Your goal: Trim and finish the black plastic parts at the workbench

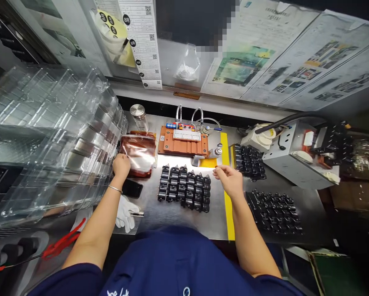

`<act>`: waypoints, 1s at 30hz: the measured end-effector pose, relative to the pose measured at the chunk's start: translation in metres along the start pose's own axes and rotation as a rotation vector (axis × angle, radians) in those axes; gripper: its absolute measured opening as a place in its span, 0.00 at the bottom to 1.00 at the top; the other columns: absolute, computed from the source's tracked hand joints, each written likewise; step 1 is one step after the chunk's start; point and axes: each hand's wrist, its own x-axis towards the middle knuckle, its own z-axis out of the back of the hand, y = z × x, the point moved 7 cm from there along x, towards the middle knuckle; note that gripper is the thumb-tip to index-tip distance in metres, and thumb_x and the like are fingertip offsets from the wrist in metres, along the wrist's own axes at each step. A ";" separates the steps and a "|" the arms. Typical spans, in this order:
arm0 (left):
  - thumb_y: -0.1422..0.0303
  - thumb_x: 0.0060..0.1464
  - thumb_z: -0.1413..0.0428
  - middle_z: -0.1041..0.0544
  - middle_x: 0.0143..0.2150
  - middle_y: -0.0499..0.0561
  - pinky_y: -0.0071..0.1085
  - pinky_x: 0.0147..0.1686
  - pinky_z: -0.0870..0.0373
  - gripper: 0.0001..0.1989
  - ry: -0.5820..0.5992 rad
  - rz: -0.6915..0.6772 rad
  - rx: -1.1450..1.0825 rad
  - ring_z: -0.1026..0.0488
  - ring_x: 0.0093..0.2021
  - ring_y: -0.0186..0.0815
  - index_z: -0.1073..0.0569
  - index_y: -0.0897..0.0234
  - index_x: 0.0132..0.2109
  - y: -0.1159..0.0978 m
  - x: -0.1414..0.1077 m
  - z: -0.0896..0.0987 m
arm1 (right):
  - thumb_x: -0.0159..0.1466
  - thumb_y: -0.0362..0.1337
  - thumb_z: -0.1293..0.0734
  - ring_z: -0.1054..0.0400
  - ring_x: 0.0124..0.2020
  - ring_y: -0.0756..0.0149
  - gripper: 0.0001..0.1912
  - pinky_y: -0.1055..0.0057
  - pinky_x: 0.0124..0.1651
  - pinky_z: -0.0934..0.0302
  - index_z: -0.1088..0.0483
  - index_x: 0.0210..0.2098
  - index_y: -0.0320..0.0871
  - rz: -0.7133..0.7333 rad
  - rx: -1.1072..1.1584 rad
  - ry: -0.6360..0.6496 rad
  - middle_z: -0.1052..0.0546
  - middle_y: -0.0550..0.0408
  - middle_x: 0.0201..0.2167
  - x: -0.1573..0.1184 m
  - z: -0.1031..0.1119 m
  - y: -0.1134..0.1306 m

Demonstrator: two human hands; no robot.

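Here's the metal desk (217, 224), set beneath a wall hung with printed sheets (283, 45), and a yellow strip (229, 213) runs down it toward the blue shirt (178, 263). Clear plastic trays (55, 102) tower along the left; a grey machine (295, 156) fills the right. The left hand (121, 165) is at the near left edge of the reddish-brown film stack (138, 158), fingers curled in, and whether its grip has hold of anything I can't tell. Over to the right hand (231, 179): thumb and forefinger close together at the right end of the amber film (208, 163), lying just below the orange fixture (184, 149), but a firm pinch I can't confirm. Glare washes over the reddish-brown stack, the left wrist overlaps the phone (134, 188), and the top middle is pixelated. The black parts (184, 187) stand in rows between the forearms, with bare metal between them and the shirt and a narrower band before the yellow strip; the left arm is closely flanked by trays and a white glove (125, 213).
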 end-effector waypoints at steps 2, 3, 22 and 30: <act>0.72 0.51 0.50 0.27 0.43 0.69 0.55 0.51 0.37 0.09 -0.028 -0.051 0.098 0.30 0.50 0.56 0.30 0.70 0.40 -0.007 -0.008 0.002 | 0.54 0.43 0.35 0.29 0.23 0.66 0.11 0.70 0.28 0.34 0.27 0.27 0.41 0.084 -0.147 0.083 0.24 0.54 0.21 0.001 -0.001 0.002; 0.72 0.51 0.50 0.29 0.49 0.72 0.57 0.52 0.40 0.14 -0.056 -0.104 0.153 0.33 0.55 0.58 0.31 0.72 0.45 -0.015 -0.013 0.002 | 0.55 0.42 0.36 0.30 0.23 0.67 0.11 0.70 0.29 0.35 0.26 0.27 0.41 0.131 -0.230 0.125 0.23 0.55 0.22 0.001 -0.003 0.005; 0.53 0.52 0.45 0.21 0.38 0.57 0.37 0.38 0.28 0.19 0.839 -0.281 -0.350 0.25 0.36 0.40 0.26 0.65 0.38 -0.197 -0.046 -0.175 | 0.53 0.46 0.30 0.27 0.26 0.65 0.13 0.67 0.33 0.30 0.29 0.25 0.43 0.035 0.216 0.173 0.23 0.55 0.23 0.115 -0.018 -0.027; 0.78 0.55 0.50 0.23 0.43 0.66 0.42 0.46 0.32 0.12 0.820 -0.944 0.124 0.25 0.44 0.47 0.23 0.72 0.42 -0.363 -0.137 -0.327 | 0.59 0.31 0.35 0.28 0.23 0.68 0.07 0.74 0.28 0.34 0.27 0.26 0.43 0.433 -0.266 0.231 0.22 0.57 0.23 0.074 0.047 0.037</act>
